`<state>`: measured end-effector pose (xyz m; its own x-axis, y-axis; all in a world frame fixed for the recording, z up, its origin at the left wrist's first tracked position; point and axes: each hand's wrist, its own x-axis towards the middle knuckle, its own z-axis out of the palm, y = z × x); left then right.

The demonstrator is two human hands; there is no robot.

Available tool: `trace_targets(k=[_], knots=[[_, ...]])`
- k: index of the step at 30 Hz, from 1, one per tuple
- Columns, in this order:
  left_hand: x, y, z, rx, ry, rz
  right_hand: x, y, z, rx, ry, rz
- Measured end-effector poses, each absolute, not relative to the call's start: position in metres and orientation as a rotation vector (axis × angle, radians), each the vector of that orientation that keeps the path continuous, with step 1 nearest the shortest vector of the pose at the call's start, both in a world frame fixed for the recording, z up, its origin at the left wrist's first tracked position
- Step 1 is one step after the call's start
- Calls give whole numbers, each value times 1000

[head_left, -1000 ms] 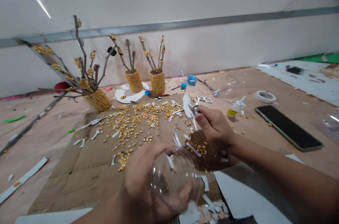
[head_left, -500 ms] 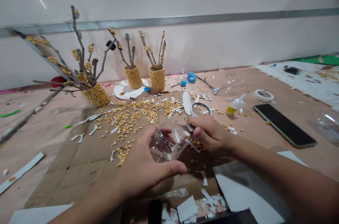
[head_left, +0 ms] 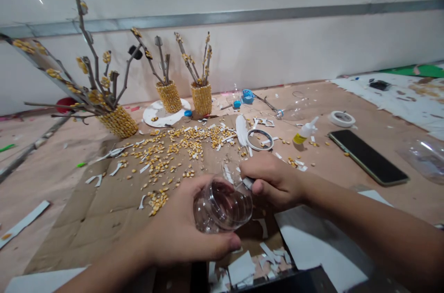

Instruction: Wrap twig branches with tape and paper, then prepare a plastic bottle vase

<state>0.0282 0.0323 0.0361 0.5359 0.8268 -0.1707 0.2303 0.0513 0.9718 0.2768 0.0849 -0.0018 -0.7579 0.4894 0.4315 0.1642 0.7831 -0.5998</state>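
Note:
My left hand [head_left: 187,223] is wrapped round a clear plastic cup-like piece [head_left: 225,205], apparently the cut bottom of a bottle, its open rim tilted up to the right. Beside that rim, my right hand [head_left: 270,180] is closed on a small dark tool with a grey, blade-like end [head_left: 247,183]; most of it is hidden by the fingers. A clear curled plastic strip [head_left: 229,173] shows just beyond the tool. Under both hands lies brown cardboard [head_left: 114,214], with loose corn kernels [head_left: 187,143] and white paper scraps [head_left: 243,267] scattered about.
Three corn-covered pots with twigs [head_left: 120,122] [head_left: 169,96] [head_left: 201,99] stand at the back; one is on a white plate [head_left: 149,115]. To the right are a glue bottle [head_left: 302,135], tape rolls [head_left: 342,119] [head_left: 260,139], a phone [head_left: 367,156] and a clear bottle [head_left: 426,156].
The clear plastic piece has turned so its open rim faces up towards me. My right hand has stayed close beside it, and the plastic strip has come off the rim side. The view has shifted slightly.

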Motion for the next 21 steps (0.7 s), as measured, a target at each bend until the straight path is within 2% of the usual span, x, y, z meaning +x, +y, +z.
trace_targets(k=[13, 21], knots=[[21, 34, 33, 1199, 644, 411, 271, 88, -10, -421, -2311, 600], [19, 39, 24, 1147, 643, 323, 270, 87, -9, -329, -2392, 576]])
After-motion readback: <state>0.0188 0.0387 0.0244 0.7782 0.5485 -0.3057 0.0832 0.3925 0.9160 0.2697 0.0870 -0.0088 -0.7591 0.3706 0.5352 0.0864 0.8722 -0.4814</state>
